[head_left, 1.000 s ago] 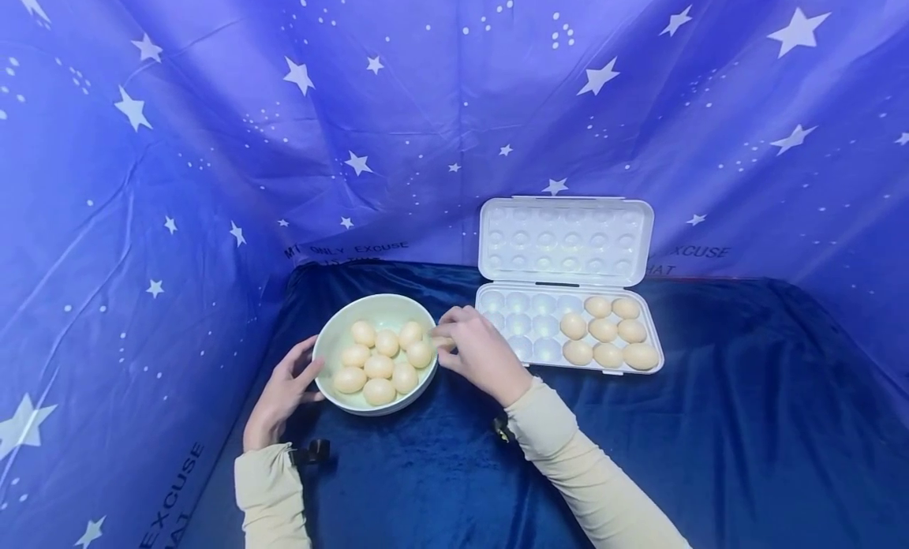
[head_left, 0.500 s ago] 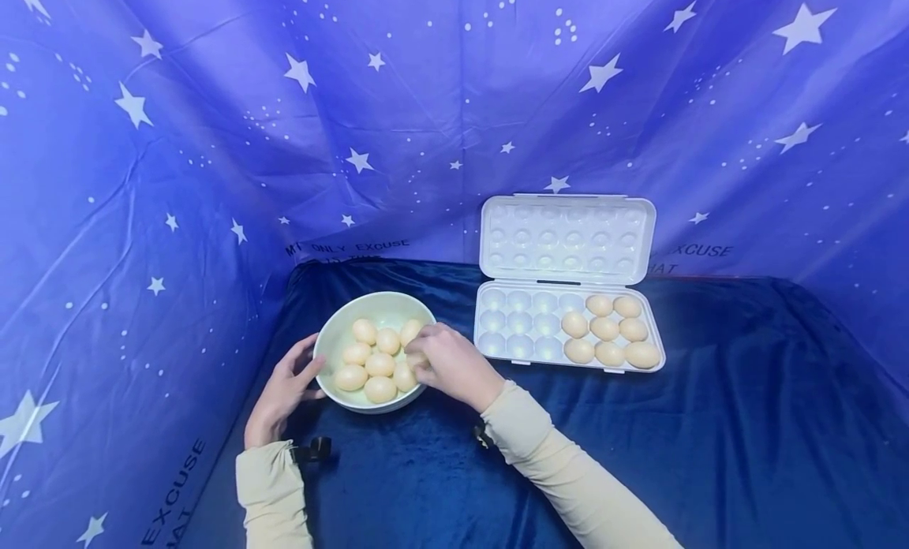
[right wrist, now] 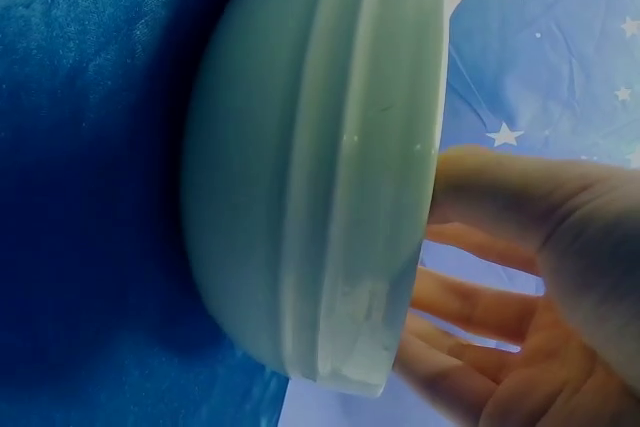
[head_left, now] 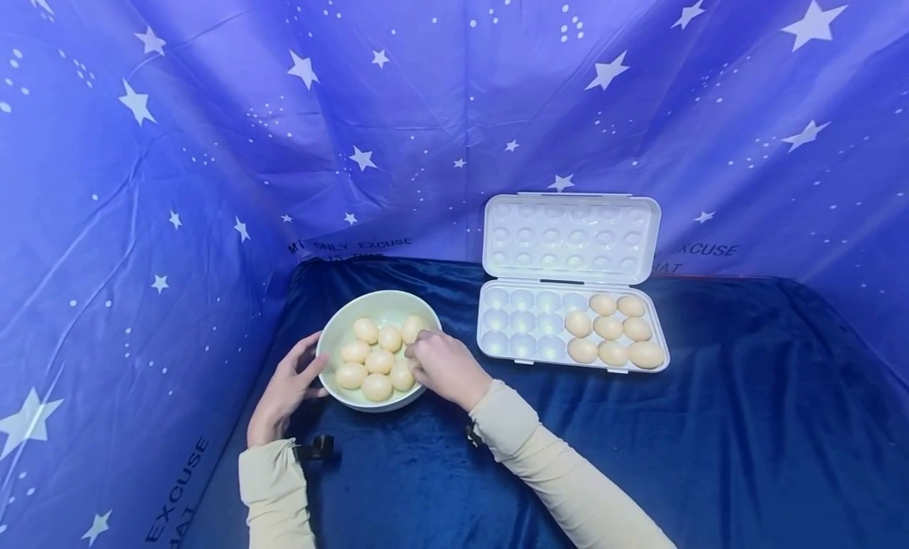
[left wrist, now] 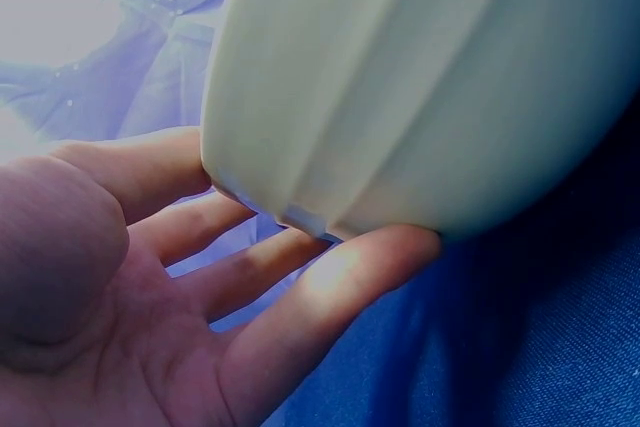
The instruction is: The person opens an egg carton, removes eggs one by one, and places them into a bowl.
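In the head view a pale green-white bowl (head_left: 379, 295) holds several beige eggs (head_left: 379, 363). My left hand (head_left: 287, 387) grips its left side; in the left wrist view, fingers (left wrist: 330, 287) press the ridged outer wall near the rim. My right hand (head_left: 447, 364) reaches over the right rim, fingers curled down around an egg inside, which the hand hides from above. Behind the bowl wall (right wrist: 330, 167) in the right wrist view, its fingertips are out of sight. To the right lies an open white egg carton (head_left: 521, 362) with eggs (head_left: 609, 328) in its right-hand cups.
The carton's lid (head_left: 571, 237) stands upright at the back. Dark blue velvety cloth (head_left: 568, 446) covers the table. A blue star-patterned curtain (head_left: 440, 76) hangs behind and at the sides. Black wrist cameras (head_left: 321, 448) are strapped below the sleeves.
My right hand has moved left from beside the bowl, with an egg in its fingers, to inside the right rim. The left hand stays on the bowl. The view has shifted slightly.
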Action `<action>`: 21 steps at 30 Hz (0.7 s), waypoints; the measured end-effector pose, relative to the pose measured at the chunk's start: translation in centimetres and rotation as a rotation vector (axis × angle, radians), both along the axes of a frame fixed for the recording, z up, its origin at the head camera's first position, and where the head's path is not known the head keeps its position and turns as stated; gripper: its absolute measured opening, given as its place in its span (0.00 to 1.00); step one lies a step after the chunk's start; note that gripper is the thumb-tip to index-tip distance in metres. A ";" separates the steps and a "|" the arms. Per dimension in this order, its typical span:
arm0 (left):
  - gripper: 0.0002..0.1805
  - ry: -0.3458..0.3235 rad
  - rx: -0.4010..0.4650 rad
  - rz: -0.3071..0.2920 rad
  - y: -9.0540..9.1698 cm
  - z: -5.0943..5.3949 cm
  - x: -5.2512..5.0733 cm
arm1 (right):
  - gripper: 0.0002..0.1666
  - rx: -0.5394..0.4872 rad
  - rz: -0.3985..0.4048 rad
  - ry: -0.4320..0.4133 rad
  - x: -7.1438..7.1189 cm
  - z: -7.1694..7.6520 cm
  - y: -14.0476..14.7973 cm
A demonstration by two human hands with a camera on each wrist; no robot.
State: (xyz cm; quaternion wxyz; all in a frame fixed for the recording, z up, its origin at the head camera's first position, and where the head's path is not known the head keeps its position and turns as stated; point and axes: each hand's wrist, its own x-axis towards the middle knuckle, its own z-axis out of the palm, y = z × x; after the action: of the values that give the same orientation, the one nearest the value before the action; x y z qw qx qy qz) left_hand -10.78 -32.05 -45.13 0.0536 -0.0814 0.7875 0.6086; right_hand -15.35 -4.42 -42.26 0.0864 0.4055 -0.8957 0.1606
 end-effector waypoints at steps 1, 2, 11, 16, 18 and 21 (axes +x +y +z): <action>0.31 0.000 -0.002 -0.001 0.0 0.0 0.0 | 0.08 0.003 -0.003 -0.001 0.0 0.0 -0.1; 0.31 -0.001 -0.004 -0.004 0.0 0.0 0.0 | 0.08 0.005 -0.005 -0.001 -0.1 -0.1 -0.2; 0.30 -0.001 -0.014 0.001 0.0 -0.2 -0.2 | 0.08 -0.019 -0.028 0.013 -0.6 -0.8 -0.8; 0.30 0.006 -0.014 0.004 0.0 -0.2 -0.2 | 0.08 -0.037 -0.057 -0.008 -1.0 -1.1 -1.1; 0.30 0.006 -0.014 0.004 -0.1 -0.1 -0.2 | 0.08 -0.033 -0.066 -0.027 -1.1 -1.2 -1.2; 0.30 0.002 -0.017 0.004 -0.1 -0.1 -0.2 | 0.09 -0.024 -0.076 -0.058 -1.4 -1.3 -1.4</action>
State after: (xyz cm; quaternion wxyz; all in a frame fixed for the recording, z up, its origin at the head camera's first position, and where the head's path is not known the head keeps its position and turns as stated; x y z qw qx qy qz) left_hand -10.94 -32.13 -45.21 0.0509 -0.0826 0.7925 0.6021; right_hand -16.71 -5.82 -43.57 0.0713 0.3654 -0.9106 0.1795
